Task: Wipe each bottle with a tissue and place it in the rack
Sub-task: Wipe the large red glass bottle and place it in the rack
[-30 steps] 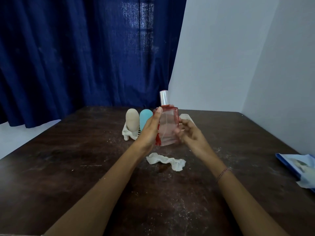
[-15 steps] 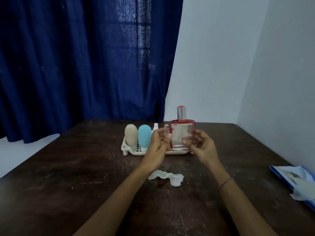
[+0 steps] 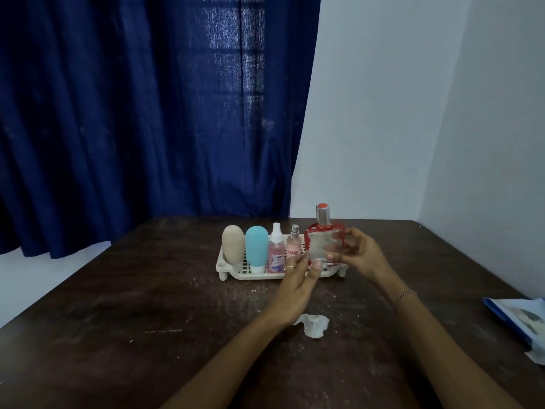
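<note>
A red-edged glass bottle [image 3: 322, 245] with a silver cap stands upright at the right end of the white rack [image 3: 233, 273]. My right hand [image 3: 358, 255] holds its right side between thumb and fingers. My left hand [image 3: 298, 278] is just in front of the rack, fingers apart, holding nothing. In the rack, from left, stand a beige bottle [image 3: 233, 245], a light blue bottle [image 3: 256, 247] and two small pink spray bottles [image 3: 276, 252] [image 3: 293, 246]. A crumpled white tissue [image 3: 314, 324] lies on the table between my forearms.
The dark wooden table [image 3: 147, 320] is scuffed with pale specks. A blue packet with white tissues [image 3: 522, 320] lies at the right edge. A dark blue curtain hangs behind; a white wall stands at the right.
The red bottle moved from between both hands, near me, away to the right end of the rack. My left hand came off it and drew back. The view tilted up.
</note>
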A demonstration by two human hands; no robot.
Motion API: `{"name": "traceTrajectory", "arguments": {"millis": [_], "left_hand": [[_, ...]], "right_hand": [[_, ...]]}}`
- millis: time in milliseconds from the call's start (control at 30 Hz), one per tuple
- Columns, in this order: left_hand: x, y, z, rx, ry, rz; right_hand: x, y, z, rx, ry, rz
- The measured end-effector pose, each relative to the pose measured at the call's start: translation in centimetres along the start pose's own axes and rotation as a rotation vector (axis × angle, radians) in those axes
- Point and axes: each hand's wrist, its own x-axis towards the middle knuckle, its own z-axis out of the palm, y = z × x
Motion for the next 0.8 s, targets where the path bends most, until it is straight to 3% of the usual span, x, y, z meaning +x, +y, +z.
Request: {"name": "traceTrajectory", "arguments": {"millis": [800], "left_hand": [[1.4, -1.5, 0.9, -0.073, -0.081, -0.032]], "right_hand": [[1.0, 3.2, 1.2, 0.103, 0.005, -0.058]]}}
